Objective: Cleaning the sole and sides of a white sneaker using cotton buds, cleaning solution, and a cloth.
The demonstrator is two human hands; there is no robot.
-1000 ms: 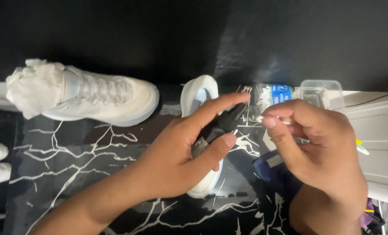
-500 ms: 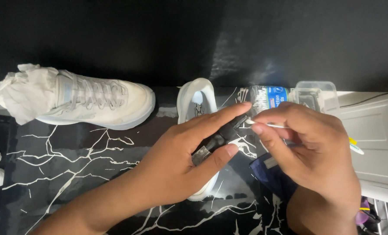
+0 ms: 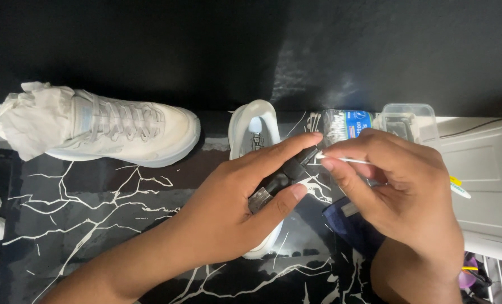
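Left hand [image 3: 234, 214] is clamped on a small black object [image 3: 285, 179], thumb under and fingers over; looks like a little bottle or applicator, can't tell which. Right hand [image 3: 397, 197] has its fingertips pinched together on a thin white cotton swab [image 3: 346, 160], tip touching the top end of the black object.

My read on doing this well: keep the left grip steady and tilted as it is, bring only the swab tip to the opening, and use a light touch so the stick doesn't bend. Work over the table, not over the shoe below, in case anything drips.

Directly under the hands lies 1 white sneaker [image 3: 256, 135], seen from above, mostly covered by the left hand. A 2nd white sneaker [image 3: 133, 132] sits on its side to the left, well apart, with crumpled white paper [image 3: 34, 118] stuffed in its opening. Behind the right hand: a pack of cotton swabs [image 3: 344, 124] with a blue label and a clear plastic box [image 3: 408, 118].

Surface is a glossy black tabletop with white marble veining [image 3: 93, 225], reflective. Wall [image 3: 149, 45] behind is dark and matte. White panelled furniture [image 3: 487, 180] at right. Lighting is dim, so contrast on the black object is poor.
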